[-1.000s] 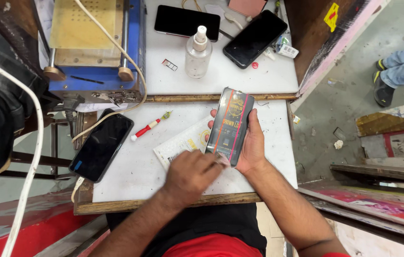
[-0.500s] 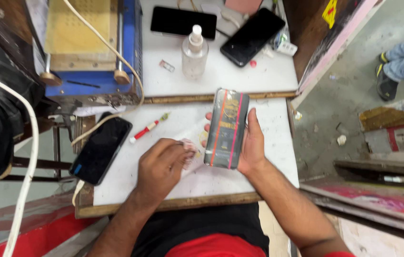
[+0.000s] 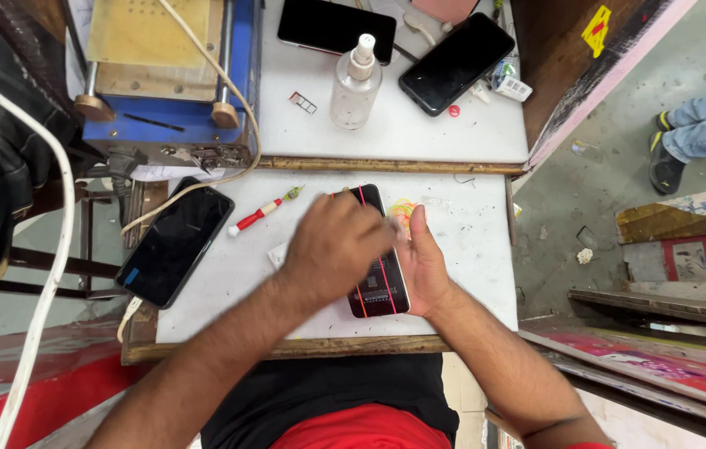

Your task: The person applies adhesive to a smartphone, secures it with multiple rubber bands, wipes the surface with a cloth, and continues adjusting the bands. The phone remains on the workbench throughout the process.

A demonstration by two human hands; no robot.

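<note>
Just below the centre of the frame, the opened phone [image 3: 378, 283] lies with its long axis running up the frame. The right hand [image 3: 421, 264] cradles its right edge, fingers clamped. The left hand [image 3: 334, 245] covers its upper half, fingers together.

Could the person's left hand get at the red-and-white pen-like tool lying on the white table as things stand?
Probably yes. The left hand lies over the dark phone that the right hand cradles, and the red-and-white pen-like tool lies just beside it on bare white table, nothing between.
</note>
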